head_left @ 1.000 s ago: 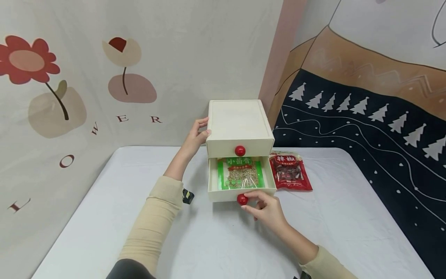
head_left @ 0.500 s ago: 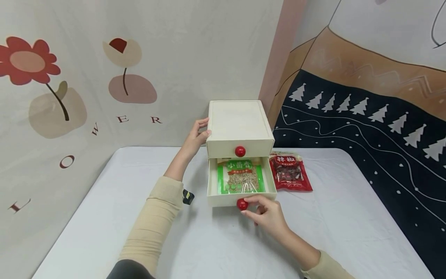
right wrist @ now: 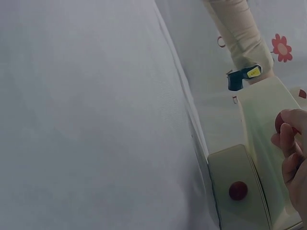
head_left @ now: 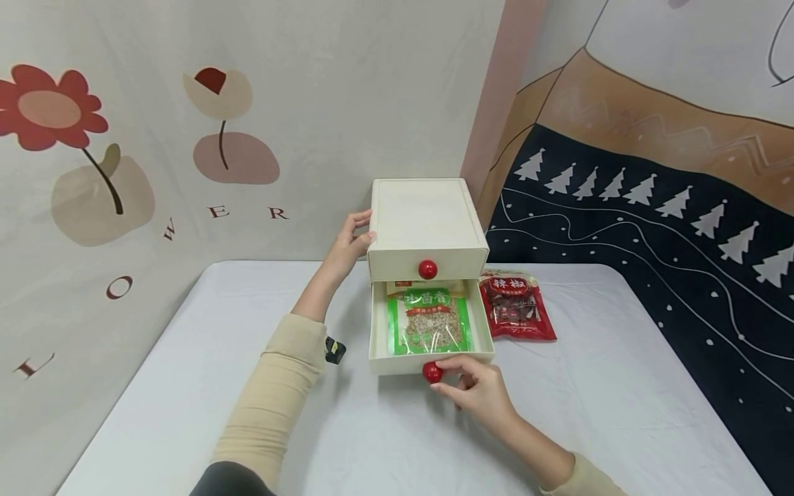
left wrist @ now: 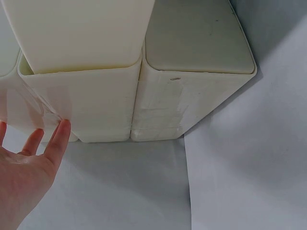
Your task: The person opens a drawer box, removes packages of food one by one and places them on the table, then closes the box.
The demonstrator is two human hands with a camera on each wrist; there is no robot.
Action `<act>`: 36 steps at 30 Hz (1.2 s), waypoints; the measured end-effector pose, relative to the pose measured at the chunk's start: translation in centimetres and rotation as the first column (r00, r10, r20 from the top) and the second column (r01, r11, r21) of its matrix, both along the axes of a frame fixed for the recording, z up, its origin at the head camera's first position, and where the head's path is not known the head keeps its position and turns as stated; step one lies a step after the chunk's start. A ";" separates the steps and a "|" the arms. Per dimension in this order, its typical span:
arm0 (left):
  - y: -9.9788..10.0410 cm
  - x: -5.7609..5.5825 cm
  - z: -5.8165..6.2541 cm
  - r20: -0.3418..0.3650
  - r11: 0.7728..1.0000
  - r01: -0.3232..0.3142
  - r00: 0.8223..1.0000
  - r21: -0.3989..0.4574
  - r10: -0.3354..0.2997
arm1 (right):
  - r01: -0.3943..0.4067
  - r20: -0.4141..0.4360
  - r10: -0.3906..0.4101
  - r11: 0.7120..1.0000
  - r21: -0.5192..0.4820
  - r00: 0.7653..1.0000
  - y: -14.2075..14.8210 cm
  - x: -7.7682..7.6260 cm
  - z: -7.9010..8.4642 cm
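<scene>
A small cream two-drawer cabinet (head_left: 428, 213) stands at the back of the table. Its lower drawer (head_left: 397, 365) is pulled out, and a green-edged spice packet (head_left: 431, 322) lies inside; a beige edge with a red mark shows behind it. Thumb and fingers of my right hand (head_left: 480, 389) pinch the drawer's red round knob (head_left: 432, 373), also seen in the right wrist view. My left hand (head_left: 344, 249) rests against the cabinet's left side with its fingers extended; the left wrist view shows those fingers (left wrist: 58, 143) at the cream wall.
To the right of the cabinet lies a red chili packet (head_left: 517, 305), flat on the white-covered table (head_left: 620, 386). The upper drawer (head_left: 397, 264) is closed, with its own red knob (head_left: 427, 269). A patterned wall hanging (head_left: 322, 103) rises close behind.
The lower drawer has slid farther out toward me with my right hand on its knob, uncovering more of the green packet. My left hand has stayed in place on the cabinet.
</scene>
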State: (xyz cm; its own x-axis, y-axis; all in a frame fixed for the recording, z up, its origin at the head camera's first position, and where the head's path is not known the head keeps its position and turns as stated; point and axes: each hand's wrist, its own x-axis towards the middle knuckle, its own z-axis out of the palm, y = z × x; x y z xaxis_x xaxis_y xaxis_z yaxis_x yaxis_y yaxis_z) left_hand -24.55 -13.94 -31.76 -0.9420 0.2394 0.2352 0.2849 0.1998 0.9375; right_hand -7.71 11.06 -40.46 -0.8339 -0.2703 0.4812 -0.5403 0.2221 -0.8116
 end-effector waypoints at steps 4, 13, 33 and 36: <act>0.0 0.0 0.0 0.000 1.000 -0.001 1.000 -0.001 0.001 | -0.008 0.000 0.008 1.000 -0.003 1.000 0.1 0.2 0.0; 0.1 0.1 0.1 0.001 1.000 -0.013 1.000 -0.015 0.013 | -0.039 -0.039 0.038 0.999 -0.018 0.999 0.2 0.8 -0.2; 0.1 0.1 0.0 -0.002 1.000 -0.016 1.000 -0.007 0.016 | -0.083 -0.059 0.081 0.996 -0.041 0.995 0.4 1.4 -0.6; 0.1 0.1 0.1 -0.004 1.000 -0.011 1.000 -0.004 0.011 | -0.084 -0.067 0.081 0.996 -0.041 0.994 0.4 1.5 -0.6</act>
